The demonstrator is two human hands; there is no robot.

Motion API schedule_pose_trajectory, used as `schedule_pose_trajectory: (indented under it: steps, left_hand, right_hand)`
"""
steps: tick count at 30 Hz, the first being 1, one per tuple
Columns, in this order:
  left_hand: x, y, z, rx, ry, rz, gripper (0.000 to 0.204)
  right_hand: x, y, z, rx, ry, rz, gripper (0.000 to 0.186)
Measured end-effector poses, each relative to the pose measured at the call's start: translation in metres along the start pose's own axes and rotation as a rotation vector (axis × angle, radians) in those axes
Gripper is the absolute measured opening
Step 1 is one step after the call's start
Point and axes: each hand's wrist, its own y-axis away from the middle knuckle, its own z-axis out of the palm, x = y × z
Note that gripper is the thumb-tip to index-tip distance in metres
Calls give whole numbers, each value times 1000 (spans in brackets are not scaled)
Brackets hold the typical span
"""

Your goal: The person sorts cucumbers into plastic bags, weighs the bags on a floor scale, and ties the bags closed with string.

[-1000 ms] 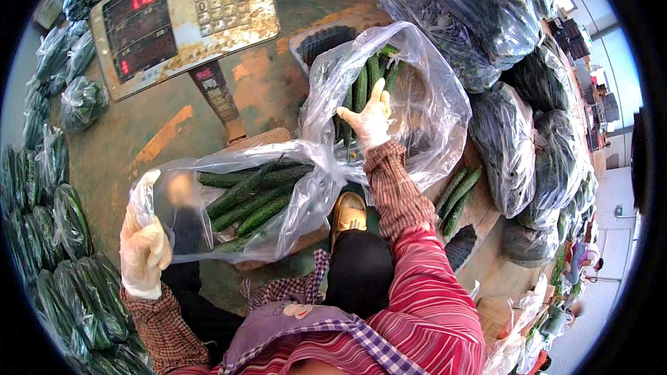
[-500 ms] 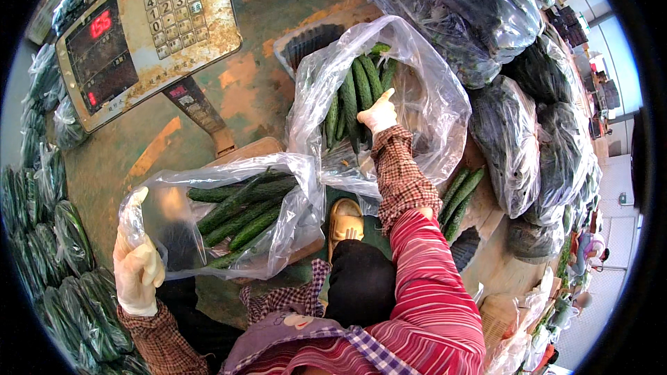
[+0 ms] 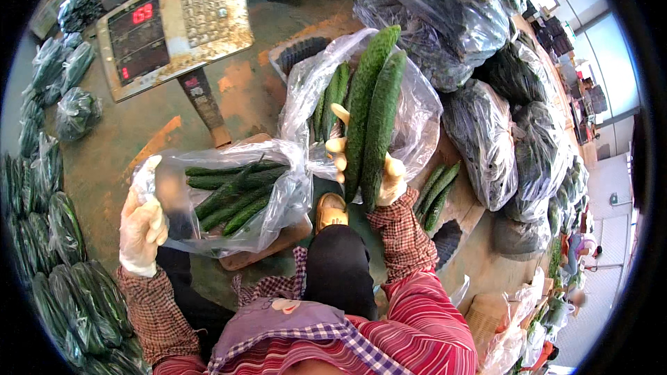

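My gloved right hand (image 3: pixel 390 182) is closed round two long dark-green cucumbers (image 3: pixel 369 104), raised upright in front of an open clear plastic bag (image 3: pixel 422 114). More cucumbers (image 3: pixel 332 94) show inside that bag, partly hidden by the held pair. My gloved left hand (image 3: pixel 142 229) pinches the edge of a second clear plastic bag (image 3: pixel 283 212) at the left. Several cucumbers (image 3: pixel 233 198) lie in this bag, whose mouth is spread toward my left hand. It rests on the brown platform (image 3: pixel 240 260) of a scale.
A stained scale display (image 3: pixel 201 21) with lit red digits stands at the far left on a post (image 3: pixel 203 107). Filled plastic bags (image 3: pixel 486 142) are piled at the right. Loose cucumbers (image 3: pixel 441 191) lie beside my right forearm; bagged cucumbers (image 3: pixel 83 302) line the left side.
My right hand has come out of the right bag, lifting two cucumbers toward me. My left hand still grips its bag. The red digits on the display have changed.
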Motion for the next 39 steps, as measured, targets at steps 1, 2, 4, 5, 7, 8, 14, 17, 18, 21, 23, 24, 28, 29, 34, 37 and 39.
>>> schedule_pose_trajectory:
  steps: [1,2,4,5,7,8,14,17,18,21,23,24,28,29,34,37,39]
  left_hand:
    - [0,-1,-4,-34,-6,3,57]
    - [0,-1,-5,-49,1,13,56]
    - [1,1,-6,-13,7,0,56]
    - [1,2,-7,-20,16,3,56]
    - [2,3,-13,-34,39,12,55]
    - [4,5,-15,-24,30,13,56]
    - [13,8,-20,-5,73,-51,58]
    - [14,6,-38,-115,303,-29,58]
    - [15,3,-39,-157,375,-25,58]
    - [21,8,-54,-198,509,-13,59]
    - [19,7,-61,-247,509,-12,60]
    - [19,9,-63,-254,496,-4,60]
    - [10,0,-51,-346,436,-34,63]
    - [8,-2,-51,-369,391,-17,62]
    - [-1,-2,-42,-179,358,-18,71]
    - [3,-6,-30,-158,296,0,72]
    - [3,-10,-10,-135,239,-7,76]
  right_hand:
    - [0,-7,6,-45,3,15,96]
    - [0,-15,12,-91,7,31,93]
    - [6,-24,26,-87,-56,74,88]
    - [10,-30,28,-117,-59,72,89]
    - [22,-38,36,-127,-24,56,89]
    - [27,-41,43,-107,13,43,89]
    - [58,-68,70,-202,409,134,91]
    - [94,-86,58,-410,591,257,77]
    - [104,-91,53,-496,767,187,71]
    - [135,-98,36,-639,1200,-17,66]
    - [137,-90,-3,-613,1383,-66,66]
    - [116,-80,2,-454,1351,13,59]
    - [44,-10,-41,515,480,-211,46]
    - [29,10,-65,745,376,-332,41]
    - [-10,164,-258,1694,1055,-590,62]
    - [-24,191,-240,1832,1248,-84,74]
    - [-30,166,-211,2004,1744,495,71]
